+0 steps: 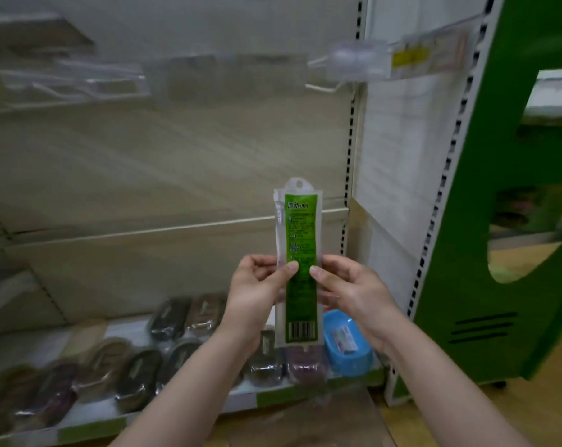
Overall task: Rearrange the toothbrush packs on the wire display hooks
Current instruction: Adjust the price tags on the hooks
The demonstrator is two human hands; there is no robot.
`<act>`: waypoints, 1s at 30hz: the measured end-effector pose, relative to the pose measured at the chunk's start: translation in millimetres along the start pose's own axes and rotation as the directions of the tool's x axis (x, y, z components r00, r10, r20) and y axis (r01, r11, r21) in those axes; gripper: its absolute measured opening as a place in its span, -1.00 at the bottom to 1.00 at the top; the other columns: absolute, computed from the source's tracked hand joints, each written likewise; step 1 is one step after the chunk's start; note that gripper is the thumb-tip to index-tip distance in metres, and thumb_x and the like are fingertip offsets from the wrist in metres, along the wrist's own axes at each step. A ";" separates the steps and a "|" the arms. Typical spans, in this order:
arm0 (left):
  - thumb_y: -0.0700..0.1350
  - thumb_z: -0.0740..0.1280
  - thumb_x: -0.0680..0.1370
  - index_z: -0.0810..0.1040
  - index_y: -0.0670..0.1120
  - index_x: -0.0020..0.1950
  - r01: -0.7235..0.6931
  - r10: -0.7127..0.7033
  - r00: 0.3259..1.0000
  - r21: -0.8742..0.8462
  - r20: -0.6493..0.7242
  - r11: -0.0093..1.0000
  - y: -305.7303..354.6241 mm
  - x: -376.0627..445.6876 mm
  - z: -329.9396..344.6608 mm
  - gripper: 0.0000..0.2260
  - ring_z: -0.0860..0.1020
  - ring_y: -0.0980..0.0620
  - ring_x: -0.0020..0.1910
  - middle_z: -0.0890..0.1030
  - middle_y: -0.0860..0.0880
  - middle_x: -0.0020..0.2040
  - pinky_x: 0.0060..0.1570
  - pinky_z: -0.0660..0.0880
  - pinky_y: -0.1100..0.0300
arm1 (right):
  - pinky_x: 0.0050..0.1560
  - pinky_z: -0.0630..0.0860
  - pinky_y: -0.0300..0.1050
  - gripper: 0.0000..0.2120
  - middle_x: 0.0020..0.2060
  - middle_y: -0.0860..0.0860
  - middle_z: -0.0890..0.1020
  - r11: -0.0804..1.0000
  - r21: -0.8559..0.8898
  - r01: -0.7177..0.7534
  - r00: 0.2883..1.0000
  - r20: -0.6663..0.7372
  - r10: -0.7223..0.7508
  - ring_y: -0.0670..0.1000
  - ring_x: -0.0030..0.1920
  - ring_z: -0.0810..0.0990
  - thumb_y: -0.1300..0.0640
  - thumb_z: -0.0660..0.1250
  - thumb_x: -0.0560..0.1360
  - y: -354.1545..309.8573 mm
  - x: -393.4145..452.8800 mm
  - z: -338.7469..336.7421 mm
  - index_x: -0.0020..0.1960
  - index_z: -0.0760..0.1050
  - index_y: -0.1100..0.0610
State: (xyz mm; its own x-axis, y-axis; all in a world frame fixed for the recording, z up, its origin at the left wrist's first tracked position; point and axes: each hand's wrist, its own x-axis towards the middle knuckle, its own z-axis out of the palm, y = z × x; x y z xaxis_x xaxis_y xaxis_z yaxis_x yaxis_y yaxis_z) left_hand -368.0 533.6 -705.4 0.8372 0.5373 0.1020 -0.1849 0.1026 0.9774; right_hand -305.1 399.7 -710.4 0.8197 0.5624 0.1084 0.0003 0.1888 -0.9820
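1. Both hands hold a long clear plastic toothbrush pack with a green printed card (300,262) upright in front of the shelving.
2. The left hand (257,285) pinches its left edge; the right hand (347,287) pinches the right.
3. Blurred white wire hooks (321,87), seemingly carrying clear packs, hang above.
4. Wrapped dark slippers (137,375) lie on the bottom shelf (89,427).

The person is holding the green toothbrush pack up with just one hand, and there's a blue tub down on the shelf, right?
Not quite. Both hands hold the toothbrush pack: the left hand pinches its left edge and the right hand pinches its right edge. The head view shows this. The rest is right: the pack is green, and a blue tub sits on the low shelf.
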 end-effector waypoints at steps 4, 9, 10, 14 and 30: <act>-0.29 0.44 0.44 0.33 -0.05 -0.11 -0.222 0.233 0.967 0.107 -0.105 0.969 26.3 -2.0 2.8 -0.70 0.51 0.03 -0.23 0.49 -0.08 -0.20 -0.22 0.53 0.12 | -0.08 0.63 -0.18 -0.78 0.02 0.13 0.67 1.000 0.011 0.028 0.999 -0.026 -0.028 0.06 -0.01 0.66 0.26 0.32 0.51 -27.2 2.4 16.7 0.15 0.54 0.22; -0.24 0.45 0.44 0.43 0.02 -0.19 -0.299 0.320 0.940 0.169 -0.117 0.939 42.7 -1.8 1.7 -0.77 0.61 -0.02 -0.10 0.60 -0.04 -0.17 -0.12 0.59 0.01 | -0.16 0.63 -0.22 -0.81 -0.08 0.00 0.70 0.991 0.040 0.127 0.983 -0.139 -0.121 -0.02 -0.07 0.68 0.29 0.35 0.48 -48.7 -3.3 37.5 0.05 0.55 0.08; -0.23 0.45 0.44 0.45 0.03 -0.20 -0.310 0.335 0.933 0.182 -0.131 0.933 44.6 -2.3 2.1 -0.77 0.61 0.02 -0.12 0.61 -0.02 -0.18 -0.13 0.58 0.09 | -0.19 0.62 -0.23 -0.80 -0.11 -0.01 0.69 0.987 0.051 0.150 0.975 -0.175 -0.139 -0.05 -0.11 0.69 0.30 0.36 0.47 -51.7 -5.3 42.2 0.03 0.55 0.07; -0.24 0.41 0.48 0.53 0.03 -0.15 -0.323 0.344 0.924 0.144 -0.165 0.935 51.2 -8.2 4.5 -0.83 0.61 0.22 -0.22 0.64 0.04 -0.19 -0.19 0.51 0.37 | -0.17 0.57 -0.37 -0.78 -0.15 -0.10 0.69 0.957 -0.066 0.281 0.918 -0.272 -0.289 -0.21 -0.13 0.66 0.29 0.40 0.44 -57.0 -14.6 59.5 -0.01 0.56 0.02; -0.07 0.36 0.39 0.69 -0.09 -0.12 0.063 0.003 0.974 -0.284 0.226 0.957 74.4 -14.8 -46.2 -0.83 0.64 -0.05 -0.23 0.68 -0.15 -0.13 -0.13 0.57 0.02 | 0.20 0.53 -0.09 -0.72 0.11 -0.22 0.62 0.885 -0.283 0.369 0.899 -0.133 -0.417 -0.21 0.13 0.58 0.16 0.34 0.50 -61.2 -25.2 79.5 0.16 0.58 -0.09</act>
State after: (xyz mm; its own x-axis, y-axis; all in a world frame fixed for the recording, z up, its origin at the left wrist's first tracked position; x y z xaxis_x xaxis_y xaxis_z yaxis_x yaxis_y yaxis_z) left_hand -417.9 571.9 -642.7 0.9315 0.3341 0.1438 -0.2699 0.3697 0.8891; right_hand -371.3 438.0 -640.7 0.8129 0.3203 0.4865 0.4647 0.1470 -0.8732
